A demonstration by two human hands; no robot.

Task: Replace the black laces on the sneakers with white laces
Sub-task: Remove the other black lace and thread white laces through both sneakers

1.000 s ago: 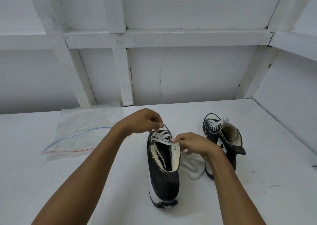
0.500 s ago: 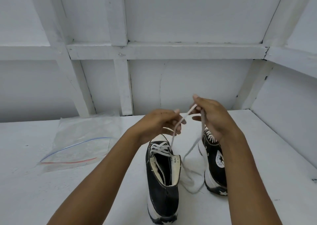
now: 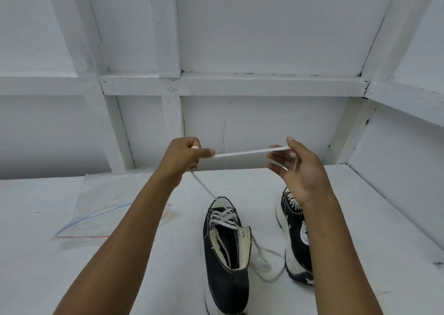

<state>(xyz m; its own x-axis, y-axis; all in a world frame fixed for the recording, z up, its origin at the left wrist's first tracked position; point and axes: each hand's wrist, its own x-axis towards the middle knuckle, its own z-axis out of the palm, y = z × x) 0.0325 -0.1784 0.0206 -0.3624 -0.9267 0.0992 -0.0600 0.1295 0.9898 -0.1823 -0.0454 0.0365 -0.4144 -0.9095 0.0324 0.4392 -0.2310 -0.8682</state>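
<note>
Nearby, zip bag (image 3: 96, 206) left of sneaker (image 3: 225, 271)

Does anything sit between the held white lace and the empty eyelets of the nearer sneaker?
Nothing visible does. The white lace stretches between left hand and right hand above the nearer sneaker, whose empty top eyelets lie uncovered below.

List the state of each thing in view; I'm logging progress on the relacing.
left hand: pinches the white lace.
right hand: holds the lace's end at its fingers.
white lace: taut between both hands, running down to the near sneaker; another stretch loose on the table.
near sneaker: upright, lower eyelets laced white, upper ones empty.
far sneaker: upright, visible eyelets laced white, partly hidden.
plastic bag: lying flat; seal unclear.
</note>
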